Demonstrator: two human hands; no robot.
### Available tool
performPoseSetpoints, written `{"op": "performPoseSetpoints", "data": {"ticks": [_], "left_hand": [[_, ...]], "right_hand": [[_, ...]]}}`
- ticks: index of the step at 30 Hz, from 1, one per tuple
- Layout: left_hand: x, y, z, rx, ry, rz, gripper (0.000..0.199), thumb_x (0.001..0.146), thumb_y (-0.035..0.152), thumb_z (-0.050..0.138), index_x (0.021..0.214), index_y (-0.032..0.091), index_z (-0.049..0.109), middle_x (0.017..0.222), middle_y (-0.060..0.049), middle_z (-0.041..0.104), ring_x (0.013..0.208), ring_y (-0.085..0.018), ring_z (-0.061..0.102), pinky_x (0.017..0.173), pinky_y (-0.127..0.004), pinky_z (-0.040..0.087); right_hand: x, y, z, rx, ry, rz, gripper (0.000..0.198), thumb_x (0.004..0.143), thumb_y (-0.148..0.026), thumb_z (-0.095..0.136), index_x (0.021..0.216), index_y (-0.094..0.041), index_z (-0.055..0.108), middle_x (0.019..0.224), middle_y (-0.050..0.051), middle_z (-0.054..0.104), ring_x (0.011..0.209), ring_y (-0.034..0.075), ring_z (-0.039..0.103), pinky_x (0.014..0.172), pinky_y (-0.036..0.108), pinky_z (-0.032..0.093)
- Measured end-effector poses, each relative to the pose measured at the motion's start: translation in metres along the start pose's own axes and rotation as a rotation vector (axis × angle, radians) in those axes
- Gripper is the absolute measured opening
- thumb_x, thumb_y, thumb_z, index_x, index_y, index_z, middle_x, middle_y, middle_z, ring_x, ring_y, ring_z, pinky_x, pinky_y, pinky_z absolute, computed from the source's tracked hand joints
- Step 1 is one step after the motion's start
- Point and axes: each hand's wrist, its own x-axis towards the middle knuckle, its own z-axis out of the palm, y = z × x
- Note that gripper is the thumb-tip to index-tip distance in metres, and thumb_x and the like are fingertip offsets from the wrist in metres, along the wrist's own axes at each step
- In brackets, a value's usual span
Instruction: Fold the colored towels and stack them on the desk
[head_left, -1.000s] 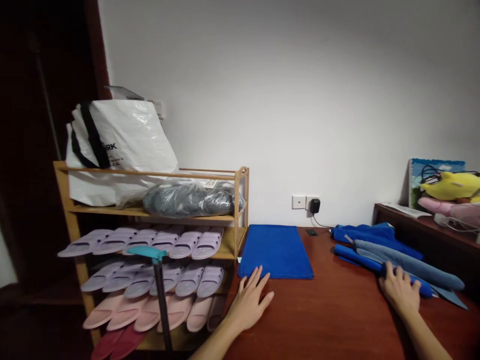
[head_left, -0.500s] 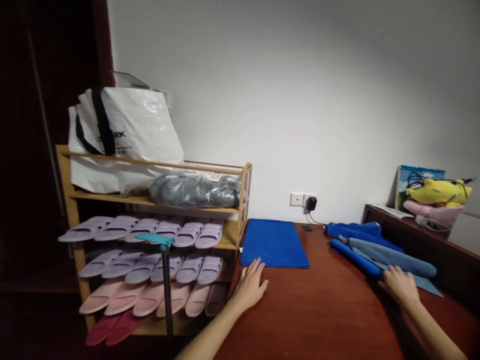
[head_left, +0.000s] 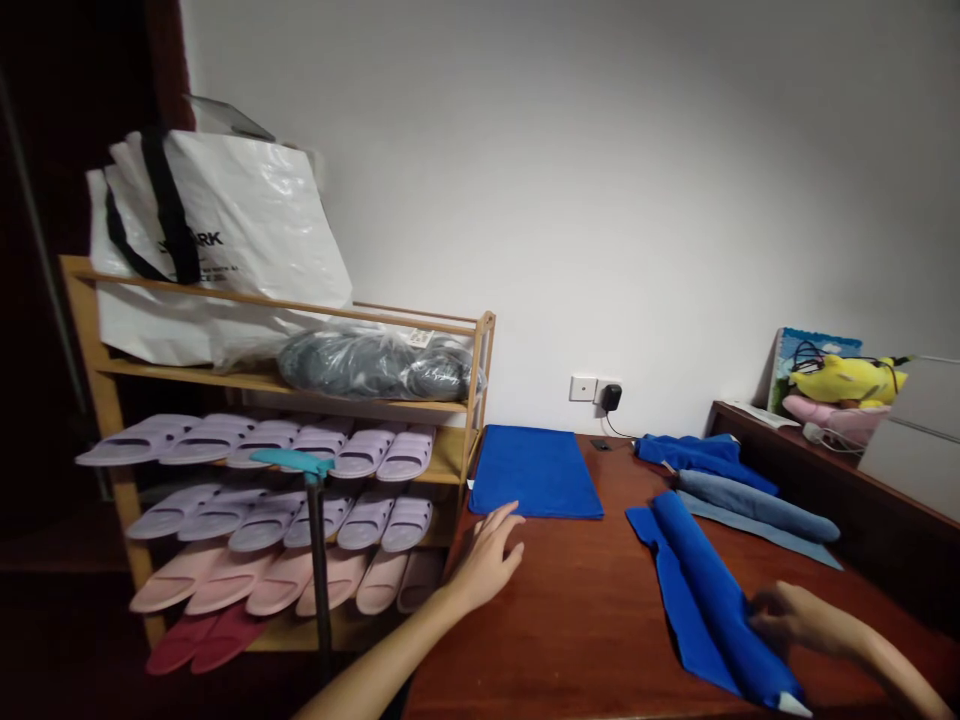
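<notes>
My right hand (head_left: 799, 618) grips the edge of a partly rolled blue cloth (head_left: 701, 590), which lies slantwise on the right part of the brown table (head_left: 540, 620). A white tag shows at the cloth's near end. My left hand (head_left: 487, 558) rests with fingers spread, close to the near edge of a flat, folded blue cloth (head_left: 536, 472). Behind the rolled cloth lie a grey-blue rolled cloth (head_left: 757, 503) and a crumpled blue cloth (head_left: 694, 455).
A wooden rack (head_left: 469, 420) with several slippers (head_left: 405, 455) and a white bag (head_left: 255, 220) stands at left. In front of it rises a pole with a teal top (head_left: 292, 461). A raised ledge (head_left: 802, 450) with a yellow plush toy (head_left: 847, 380) borders the table at right.
My right hand has drawn the blue rolled cloth away from the grey-blue one, toward me and the middle of the table. The left hand has barely moved. The view has shifted slightly right.
</notes>
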Motion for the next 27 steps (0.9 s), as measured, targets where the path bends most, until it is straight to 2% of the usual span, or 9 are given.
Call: {"op": "performPoseSetpoints", "data": {"ticks": [4,6,10,13,16,18,21,24,27], "left_hand": [[-0.013,0.023,-0.006,-0.044,-0.126,0.024,0.035,0.083,0.018,0.049,0.117,0.024,0.053,0.141,-0.007,0.042,0.128,-0.024,0.038,0.105,-0.045,0.030],[-0.021,0.036,-0.010,-0.064,-0.209,0.042,0.037,0.083,0.020,0.049,0.119,0.026,0.052,0.143,-0.006,0.039,0.129,-0.025,0.037,0.107,-0.048,0.027],[-0.038,0.058,-0.024,-0.109,-0.323,0.099,0.038,0.084,0.026,0.050,0.123,0.030,0.051,0.147,-0.002,0.035,0.132,-0.026,0.033,0.109,-0.050,0.023],[-0.047,0.070,-0.039,-0.130,-0.385,0.115,0.036,0.085,0.029,0.049,0.120,0.031,0.053,0.146,-0.001,0.035,0.131,-0.026,0.034,0.109,-0.049,0.022],[-0.050,0.084,-0.045,-0.144,-0.415,0.111,0.033,0.085,0.029,0.049,0.118,0.031,0.055,0.145,0.001,0.038,0.130,-0.026,0.036,0.110,-0.047,0.021],[-0.050,0.095,-0.043,-0.151,-0.425,0.119,0.033,0.084,0.029,0.051,0.117,0.031,0.056,0.144,0.002,0.040,0.129,-0.025,0.037,0.109,-0.045,0.024],[-0.048,0.111,-0.032,-0.171,-0.428,0.188,0.035,0.083,0.029,0.053,0.118,0.032,0.056,0.142,0.002,0.042,0.127,-0.024,0.040,0.107,-0.041,0.029],[-0.047,0.120,-0.018,-0.197,-0.452,0.307,0.038,0.084,0.032,0.053,0.123,0.031,0.054,0.142,0.001,0.042,0.126,-0.024,0.041,0.106,-0.039,0.031],[-0.045,0.123,-0.003,-0.156,-0.455,0.339,0.042,0.086,0.034,0.051,0.128,0.029,0.051,0.145,-0.002,0.039,0.129,-0.026,0.039,0.106,-0.041,0.030]], "right_hand": [[-0.002,-0.024,0.009,-0.161,0.248,-0.086,0.047,0.080,-0.049,0.044,0.113,-0.021,0.062,0.121,0.011,0.059,0.108,0.027,0.057,0.092,0.037,0.044],[-0.001,-0.048,0.032,-0.198,0.253,-0.160,0.050,0.086,-0.054,0.034,0.115,-0.022,0.060,0.118,0.010,0.061,0.106,0.025,0.058,0.089,0.036,0.046],[-0.005,-0.093,0.087,-0.309,0.286,-0.133,0.054,0.089,-0.051,0.032,0.114,-0.013,0.061,0.111,0.017,0.063,0.091,0.030,0.064,0.080,0.042,0.048],[-0.018,-0.117,0.100,-0.216,0.189,-0.202,0.057,0.089,-0.054,0.033,0.120,-0.013,0.058,0.116,0.016,0.061,0.102,0.028,0.061,0.087,0.039,0.047],[-0.027,-0.133,0.089,-0.076,0.029,-0.339,0.059,0.088,-0.059,0.033,0.127,-0.021,0.053,0.125,0.009,0.057,0.116,0.023,0.053,0.097,0.035,0.042],[-0.024,-0.132,0.082,-0.130,0.121,-0.334,0.056,0.088,-0.058,0.034,0.129,-0.024,0.051,0.129,0.009,0.054,0.118,0.026,0.050,0.098,0.041,0.041],[-0.013,-0.114,0.089,-0.320,0.363,-0.202,0.057,0.084,-0.054,0.041,0.130,-0.022,0.050,0.133,0.014,0.049,0.117,0.035,0.049,0.090,0.053,0.042],[-0.011,-0.091,0.112,-0.355,0.410,-0.185,0.058,0.084,-0.052,0.040,0.133,-0.021,0.047,0.133,0.014,0.049,0.112,0.033,0.053,0.085,0.049,0.046],[-0.022,-0.086,0.132,-0.346,0.435,-0.302,0.060,0.081,-0.057,0.042,0.130,-0.023,0.050,0.125,0.014,0.056,0.098,0.031,0.059,0.076,0.045,0.051]]}}
